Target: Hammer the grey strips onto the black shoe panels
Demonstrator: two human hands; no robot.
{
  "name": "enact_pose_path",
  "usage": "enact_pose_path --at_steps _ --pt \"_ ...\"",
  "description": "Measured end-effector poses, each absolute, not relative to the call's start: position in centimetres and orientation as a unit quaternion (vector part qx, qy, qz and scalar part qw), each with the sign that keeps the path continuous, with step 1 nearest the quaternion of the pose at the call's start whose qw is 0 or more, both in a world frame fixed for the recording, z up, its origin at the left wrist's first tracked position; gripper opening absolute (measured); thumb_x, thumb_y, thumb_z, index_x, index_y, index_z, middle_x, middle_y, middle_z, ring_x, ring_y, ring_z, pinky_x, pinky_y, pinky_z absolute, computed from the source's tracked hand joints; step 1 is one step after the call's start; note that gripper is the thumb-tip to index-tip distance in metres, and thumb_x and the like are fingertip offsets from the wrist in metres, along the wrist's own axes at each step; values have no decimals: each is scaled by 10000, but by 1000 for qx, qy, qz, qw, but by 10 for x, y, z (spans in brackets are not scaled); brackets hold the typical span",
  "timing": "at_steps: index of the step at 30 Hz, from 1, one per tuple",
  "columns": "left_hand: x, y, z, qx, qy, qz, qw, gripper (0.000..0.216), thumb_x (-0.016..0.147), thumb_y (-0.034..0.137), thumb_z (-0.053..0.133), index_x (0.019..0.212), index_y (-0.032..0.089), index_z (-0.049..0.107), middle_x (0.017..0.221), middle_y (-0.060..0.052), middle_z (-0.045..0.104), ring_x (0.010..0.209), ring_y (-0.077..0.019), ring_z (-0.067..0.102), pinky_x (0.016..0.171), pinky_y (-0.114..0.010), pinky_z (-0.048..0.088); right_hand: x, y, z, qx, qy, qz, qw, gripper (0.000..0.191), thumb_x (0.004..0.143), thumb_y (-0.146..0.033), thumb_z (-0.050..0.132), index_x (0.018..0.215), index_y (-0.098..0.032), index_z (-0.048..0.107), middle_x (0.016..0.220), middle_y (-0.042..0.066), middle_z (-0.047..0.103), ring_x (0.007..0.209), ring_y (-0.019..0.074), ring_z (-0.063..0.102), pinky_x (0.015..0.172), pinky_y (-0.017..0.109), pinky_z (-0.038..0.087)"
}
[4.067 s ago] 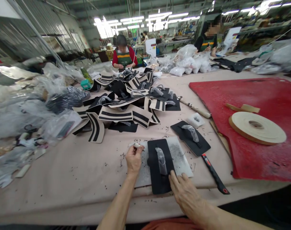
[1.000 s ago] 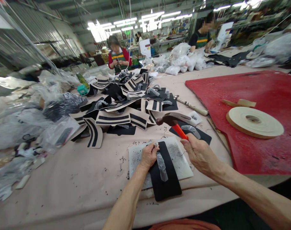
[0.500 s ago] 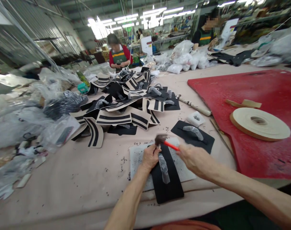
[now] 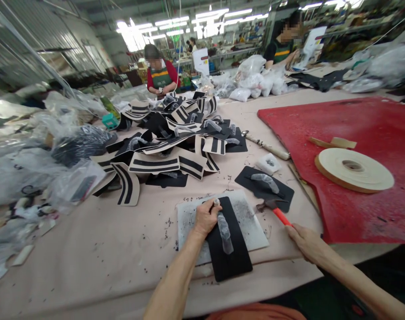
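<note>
My left hand [image 4: 206, 218] is closed in a pinch at the upper end of a black panel [image 4: 237, 249]. Between its fingertips stands a short tool with a pale round top [image 4: 217, 202], mostly hidden by the fingers. A handle wrapped in clear plastic [image 4: 226, 235] runs along the panel. Under the panel lies a whitish board [image 4: 255, 229] speckled with black bits. To the right, my right hand [image 4: 304, 242] is wrapped round the orange grip of a hammer [image 4: 282, 217]. The hammer's dark head is raised off to the side, apart from the pale-topped tool.
Another black panel with a wrapped handle [image 4: 245, 178] lies beyond the hammer. Striped and black pieces [image 4: 155, 162] are heaped ahead. At right, a roll of tape [image 4: 358, 178] rests on a red sheet [image 4: 355, 218]. Plastic bags [image 4: 29, 173] crowd the left. Two people work across the table.
The hammer has swung away to the right with my right hand, from above the left fingertips to beside the board. My left hand stays at the panel's upper end.
</note>
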State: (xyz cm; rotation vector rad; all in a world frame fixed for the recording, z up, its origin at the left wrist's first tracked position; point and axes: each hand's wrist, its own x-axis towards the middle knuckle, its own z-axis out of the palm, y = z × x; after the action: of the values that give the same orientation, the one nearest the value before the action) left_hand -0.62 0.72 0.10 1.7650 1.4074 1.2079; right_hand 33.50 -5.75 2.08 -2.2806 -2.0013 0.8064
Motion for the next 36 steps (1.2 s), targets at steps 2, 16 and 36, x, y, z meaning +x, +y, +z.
enact_pose_path --at_steps 2,16,36 --pt "-7 7 3 653 531 457 290 88 850 230 648 878 216 731 836 -23 739 770 -191 675 762 -276 511 329 -64 20 -726 -668 163 -3 334 1004 -376 345 883 -177 584 733 105 617 641 270 640 573 355 450" --pt "-11 23 14 250 594 652 400 345 671 427 786 799 144 636 684 -8 662 607 -152 663 605 -265 546 158 -45 67 -241 -968 51 47 267 821 -64 531 1063 -168 577 1401 156 495 1013 242 587 791 352 466" --pt "-34 -8 40 415 578 609 350 226 769 355 762 818 149 683 741 -16 709 695 -155 681 679 -247 549 134 -45 65 -624 -753 196 72 438 1008 -402 430 1344 -137 521 908 146 756 851 302 735 701 346 479"
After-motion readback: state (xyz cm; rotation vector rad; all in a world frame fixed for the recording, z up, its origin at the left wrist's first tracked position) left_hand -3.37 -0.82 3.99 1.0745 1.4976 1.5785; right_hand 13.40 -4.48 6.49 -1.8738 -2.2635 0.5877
